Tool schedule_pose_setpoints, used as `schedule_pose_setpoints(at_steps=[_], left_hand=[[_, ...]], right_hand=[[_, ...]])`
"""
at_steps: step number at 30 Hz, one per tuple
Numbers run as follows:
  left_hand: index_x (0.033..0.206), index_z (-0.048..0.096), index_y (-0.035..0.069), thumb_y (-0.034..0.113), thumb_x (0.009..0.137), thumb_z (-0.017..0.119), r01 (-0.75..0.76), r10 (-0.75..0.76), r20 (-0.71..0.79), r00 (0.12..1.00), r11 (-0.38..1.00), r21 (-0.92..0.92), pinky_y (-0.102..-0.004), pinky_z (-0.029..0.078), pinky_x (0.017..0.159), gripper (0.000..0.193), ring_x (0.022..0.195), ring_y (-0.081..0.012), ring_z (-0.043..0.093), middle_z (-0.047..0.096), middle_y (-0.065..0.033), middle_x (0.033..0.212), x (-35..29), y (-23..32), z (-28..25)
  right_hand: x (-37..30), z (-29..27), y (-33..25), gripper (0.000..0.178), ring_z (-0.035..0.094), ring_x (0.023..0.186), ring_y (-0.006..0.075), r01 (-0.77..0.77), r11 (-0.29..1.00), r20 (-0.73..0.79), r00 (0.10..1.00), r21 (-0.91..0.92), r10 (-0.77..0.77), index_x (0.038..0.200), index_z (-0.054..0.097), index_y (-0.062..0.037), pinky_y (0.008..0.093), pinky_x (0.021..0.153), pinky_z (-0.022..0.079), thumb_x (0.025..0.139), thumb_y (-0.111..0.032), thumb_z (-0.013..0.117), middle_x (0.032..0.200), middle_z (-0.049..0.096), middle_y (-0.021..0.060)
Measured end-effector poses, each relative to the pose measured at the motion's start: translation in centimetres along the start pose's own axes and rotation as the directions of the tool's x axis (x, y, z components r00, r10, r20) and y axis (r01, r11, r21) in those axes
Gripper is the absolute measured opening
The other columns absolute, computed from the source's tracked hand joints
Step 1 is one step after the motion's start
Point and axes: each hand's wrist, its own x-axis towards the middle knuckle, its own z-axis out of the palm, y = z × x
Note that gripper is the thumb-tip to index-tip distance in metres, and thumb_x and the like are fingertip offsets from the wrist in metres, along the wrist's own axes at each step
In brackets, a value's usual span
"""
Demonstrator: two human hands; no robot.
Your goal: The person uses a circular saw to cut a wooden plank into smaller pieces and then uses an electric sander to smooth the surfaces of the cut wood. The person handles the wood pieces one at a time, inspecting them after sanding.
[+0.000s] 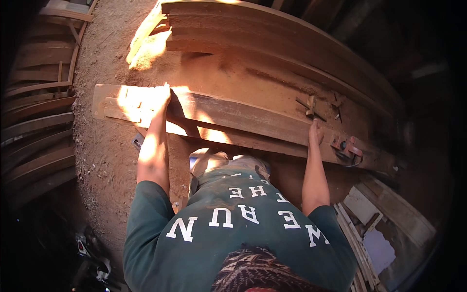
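A long wooden plank (248, 114) lies crosswise in front of me on a wooden bench. My left hand (159, 99) is closed over the plank's far edge near its left end; strong sunlight washes out the fingers. Farther right, my right hand (316, 132) is closed on the same plank, its fingertips partly hidden. Just beyond that hand sits a wooden marking gauge (311, 106). A red power tool (347, 147) rests to the right of my right hand, toward the plank's far right end.
Wide boards (272, 39) are stacked at the back. Another dark hand tool (336, 103) lies beside the gauge. Curved wooden pieces (41, 117) line the left side, past a strip of dirt floor (97, 160). Scrap boards (399, 209) lean at the lower right.
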Motion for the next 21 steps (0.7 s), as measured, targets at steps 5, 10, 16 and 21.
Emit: schedule_pose_setpoints(at_steps=[5,10,16,21], left_hand=[[0.138,0.058,0.007,0.012,0.095,0.069,0.0,0.001,0.005,1.0,0.985,-0.17,-0.035,0.053,0.08,0.045,0.097,-0.0226,0.063,0.068,-0.0103,0.118,-0.5,0.0,0.9],[0.139,0.056,0.007,0.005,0.095,0.071,0.067,-0.056,0.038,0.998,0.895,-0.441,-0.0305,0.053,0.075,0.047,0.091,-0.0171,0.063,0.068,-0.0069,0.114,-3.2,-3.5,-0.2],[0.13,0.058,0.007,0.011,0.097,0.073,0.223,-0.231,0.032,0.973,0.886,-0.406,-0.024,0.042,0.055,0.037,0.064,-0.0056,0.05,0.064,0.0013,0.09,-11.2,0.1,-2.1],[0.134,0.059,0.005,0.015,0.099,0.07,0.327,-0.347,-0.01,0.938,0.893,-0.31,-0.0278,0.048,0.054,0.038,0.063,-0.0101,0.059,0.07,-0.0062,0.097,-10.7,2.3,-3.1]], right_hand=[[1.0,-1.5,4.5,0.05,0.07,0.106,0.0357,0.068,0.973,-0.08,0.995,0.221,-0.051,0.108,0.07,0.0074,0.0431,0.096,0.051,0.1,-0.042,0.066,0.108,0.073,0.0253],[-1.0,-3.3,7.5,0.045,0.07,0.1,0.03,0.058,0.972,-0.056,0.997,0.229,-0.046,0.105,0.069,0.005,0.0403,0.092,0.051,0.101,-0.04,0.066,0.103,0.074,0.0192],[-0.6,-3.3,11.9,0.051,0.071,0.096,0.0352,0.076,0.994,0.091,0.992,0.073,-0.083,0.099,0.073,0.0072,0.0438,0.09,0.052,0.101,-0.043,0.063,0.094,0.074,0.0233],[-1.2,-3.7,9.8,0.05,0.071,0.093,0.0381,0.158,0.987,0.152,0.976,-0.011,-0.155,0.1,0.074,0.0056,0.0458,0.088,0.052,0.1,-0.042,0.062,0.094,0.075,0.0229]])
